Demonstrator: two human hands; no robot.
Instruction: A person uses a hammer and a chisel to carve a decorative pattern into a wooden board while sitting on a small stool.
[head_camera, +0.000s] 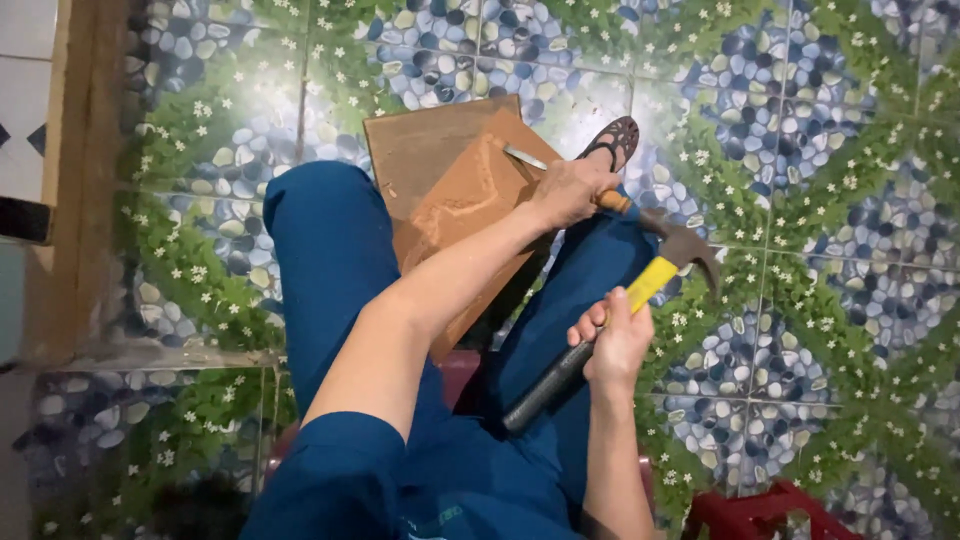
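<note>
Our left hand (572, 190) is closed around a chisel (545, 170), whose wooden handle pokes out past the knuckles while its metal blade rests slanted on a reddish-brown carved wooden panel (470, 200). Our right hand (615, 345) grips a claw hammer (640, 295) at the join of its black grip and yellow shaft, with the dark head raised near the chisel's handle end (not touching it, as far as we can tell). The panel leans tilted across our blue-trousered legs (335, 260), with a second flat board (420, 145) lying behind it. A sandalled foot (612, 140) shows just beyond the left hand. Below lies a floor (800, 150) tiled with pebbles, leaves and white flowers.
</note>
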